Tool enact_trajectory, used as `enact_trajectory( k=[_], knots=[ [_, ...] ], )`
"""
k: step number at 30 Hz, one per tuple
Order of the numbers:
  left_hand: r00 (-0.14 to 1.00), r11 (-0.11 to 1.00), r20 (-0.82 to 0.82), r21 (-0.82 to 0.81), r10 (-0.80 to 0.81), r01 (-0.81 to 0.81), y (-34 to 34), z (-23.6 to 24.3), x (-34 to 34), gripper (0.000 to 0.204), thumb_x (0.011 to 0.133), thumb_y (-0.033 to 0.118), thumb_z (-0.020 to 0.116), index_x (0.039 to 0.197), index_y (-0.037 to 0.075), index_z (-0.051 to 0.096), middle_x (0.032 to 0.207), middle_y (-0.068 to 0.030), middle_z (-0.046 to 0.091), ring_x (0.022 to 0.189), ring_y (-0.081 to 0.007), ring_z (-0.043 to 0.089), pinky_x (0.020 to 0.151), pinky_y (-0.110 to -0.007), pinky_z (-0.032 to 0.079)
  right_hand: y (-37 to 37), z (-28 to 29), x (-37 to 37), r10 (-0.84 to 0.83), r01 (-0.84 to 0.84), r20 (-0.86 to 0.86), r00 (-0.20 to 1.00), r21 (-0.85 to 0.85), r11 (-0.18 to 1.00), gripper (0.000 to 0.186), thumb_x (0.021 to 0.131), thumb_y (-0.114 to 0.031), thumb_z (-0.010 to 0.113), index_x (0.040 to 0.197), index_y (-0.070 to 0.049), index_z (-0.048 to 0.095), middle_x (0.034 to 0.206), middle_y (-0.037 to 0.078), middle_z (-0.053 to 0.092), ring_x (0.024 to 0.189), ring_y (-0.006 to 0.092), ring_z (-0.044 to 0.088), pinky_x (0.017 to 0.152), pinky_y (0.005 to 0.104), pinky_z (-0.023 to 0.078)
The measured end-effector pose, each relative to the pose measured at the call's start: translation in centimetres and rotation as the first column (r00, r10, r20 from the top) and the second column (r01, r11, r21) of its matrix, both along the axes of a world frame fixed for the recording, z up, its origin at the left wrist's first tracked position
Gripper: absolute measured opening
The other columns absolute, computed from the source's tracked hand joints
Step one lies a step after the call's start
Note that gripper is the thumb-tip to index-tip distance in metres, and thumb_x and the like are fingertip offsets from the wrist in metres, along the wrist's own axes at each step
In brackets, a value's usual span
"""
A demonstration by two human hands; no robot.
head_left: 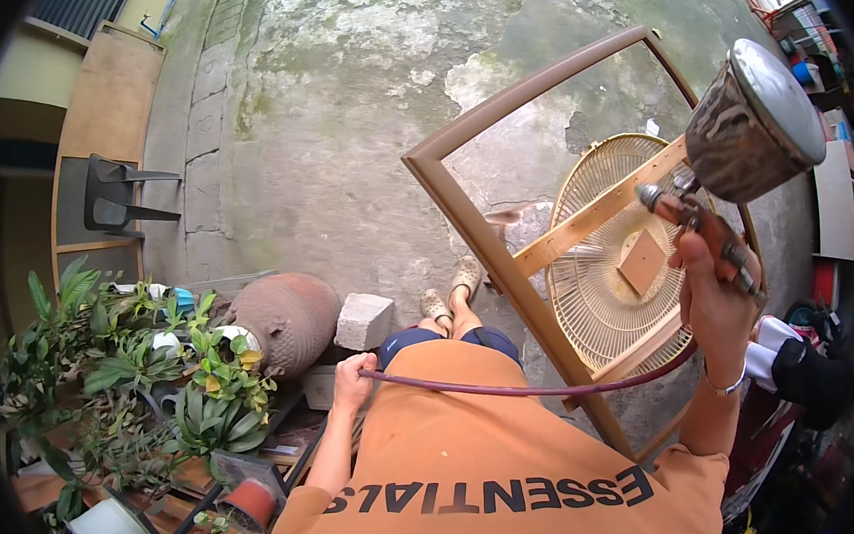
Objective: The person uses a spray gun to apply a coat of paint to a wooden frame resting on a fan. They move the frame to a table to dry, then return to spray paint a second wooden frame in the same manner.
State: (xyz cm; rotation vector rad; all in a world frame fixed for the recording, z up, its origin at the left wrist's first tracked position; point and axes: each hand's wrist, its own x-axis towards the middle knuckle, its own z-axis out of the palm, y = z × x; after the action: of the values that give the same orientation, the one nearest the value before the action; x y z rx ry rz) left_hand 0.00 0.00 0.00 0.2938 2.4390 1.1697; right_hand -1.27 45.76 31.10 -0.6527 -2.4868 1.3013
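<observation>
My right hand (709, 305) grips a spray gun (706, 240) with a metal cup (752, 126) on top, held up over the right side of a brown frame (467, 202). My left hand (356, 378) is closed on a maroon hose (497, 390), which runs across my orange shirt toward the right. The frame stands tilted at my right, crossed by pale wooden slats (555, 242). Behind them is a round cream fan grille (589, 284) with a square board (640, 262) at its centre.
Potted plants (128, 361), a large clay jar (281, 319) and a concrete block (361, 322) sit at my left. A dark plastic chair (110, 192) stands by the left wall. Assorted items and a white panel (833, 205) line the right edge. The ground is weathered concrete (336, 124).
</observation>
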Motion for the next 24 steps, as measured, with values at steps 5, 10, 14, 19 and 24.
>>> enact_trajectory(
  k=[5, 10, 14, 19, 24],
  knots=[
    [0.99, 1.0, -0.141, -0.001, -0.007, 0.007, 3.1, 3.8, -1.1, 0.037, 0.091, 0.019, 0.058, 0.062, 0.0, 0.046, 0.056, -0.0163, 0.043, 0.052, -0.0341, 0.048, 0.049, -0.041, 0.034, 6.4, -1.3, -1.9, -0.214, 0.215, 0.055, 0.975, -0.02, 0.976, 0.036, 0.096, -0.036, 0.056, 0.107, -0.003, 0.067, 0.069, -0.001, 0.058, 0.037, 0.0, 0.036, 0.033, 0.0196, 0.023],
    [0.964, 0.996, -0.252, 0.054, 0.085, -0.074, 6.5, 8.5, -3.8, 0.048, 0.088, 0.019, 0.066, 0.056, 0.0, 0.036, 0.052, -0.0121, 0.03, 0.045, -0.0265, 0.031, 0.046, -0.039, 0.024, 14.0, -3.7, -3.8, -0.32, 0.32, -0.009, 0.947, 0.035, 0.947, 0.04, 0.095, -0.041, 0.057, 0.092, -0.002, 0.067, 0.068, 0.0, 0.059, 0.037, 0.0017, 0.039, 0.033, 0.0201, 0.026],
    [0.958, 0.994, -0.272, 0.088, 0.087, -0.065, 8.7, 10.7, -5.6, 0.044, 0.084, 0.014, 0.07, 0.056, 0.0, 0.039, 0.052, -0.0115, 0.031, 0.045, -0.0254, 0.031, 0.045, -0.037, 0.025, 17.9, -4.6, -6.1, -0.376, 0.381, -0.063, 0.925, 0.111, 0.918, 0.042, 0.095, -0.043, 0.055, 0.094, -0.003, 0.07, 0.067, 0.0, 0.058, 0.037, 0.0016, 0.04, 0.034, 0.0201, 0.026],
    [0.96, 0.99, -0.278, 0.14, 0.023, 0.016, 11.0, 11.6, -6.6, 0.042, 0.08, 0.012, 0.072, 0.055, 0.001, 0.041, 0.051, -0.0109, 0.03, 0.043, -0.0256, 0.031, 0.043, -0.036, 0.024, 24.0, -4.9, -8.0, -0.43, 0.45, -0.134, 0.893, 0.206, 0.869, 0.04, 0.098, -0.042, 0.051, 0.114, -0.01, 0.069, 0.066, -0.002, 0.057, 0.036, 0.0016, 0.038, 0.033, 0.0203, 0.025],
    [0.953, 0.979, -0.303, 0.189, -0.022, 0.082, 12.2, 13.6, -7.2, 0.042, 0.079, 0.01, 0.071, 0.054, 0.002, 0.038, 0.051, -0.0087, 0.027, 0.043, -0.0216, 0.028, 0.044, -0.035, 0.02, 25.3, -2.4, -8.7, -0.506, 0.593, -0.309, 0.805, 0.39, 0.704, 0.04, 0.096, -0.046, 0.052, 0.102, -0.013, 0.074, 0.063, 0.0, 0.061, 0.036, 0.0041, 0.043, 0.035, 0.0219, 0.031]
  ],
)
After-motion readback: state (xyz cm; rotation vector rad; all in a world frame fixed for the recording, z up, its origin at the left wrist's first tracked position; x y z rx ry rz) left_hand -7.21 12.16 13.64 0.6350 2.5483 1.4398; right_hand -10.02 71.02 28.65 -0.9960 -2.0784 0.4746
